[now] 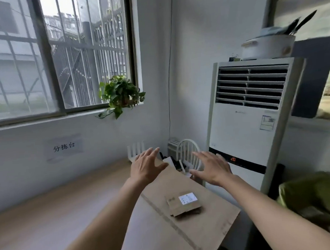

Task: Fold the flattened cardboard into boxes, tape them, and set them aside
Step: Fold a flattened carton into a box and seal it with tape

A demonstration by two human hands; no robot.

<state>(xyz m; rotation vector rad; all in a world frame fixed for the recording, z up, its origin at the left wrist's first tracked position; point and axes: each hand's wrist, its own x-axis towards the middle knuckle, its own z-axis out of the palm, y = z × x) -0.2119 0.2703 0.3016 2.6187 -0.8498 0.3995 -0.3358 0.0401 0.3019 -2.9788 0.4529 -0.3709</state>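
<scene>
Pale wooden tabletop [50, 217] runs under a barred window [57, 54] in my head view, with a standing air conditioner [246, 120] at the right. Flattened cardboard [185, 229] lies on it, a small labelled packet [184, 203] on top. My left hand [146, 167] and right hand [213, 167] hover beyond it, fingers released, grasping nothing.

Both hands [146, 165] [212, 167] above flattened cardboard [184, 225]
</scene>
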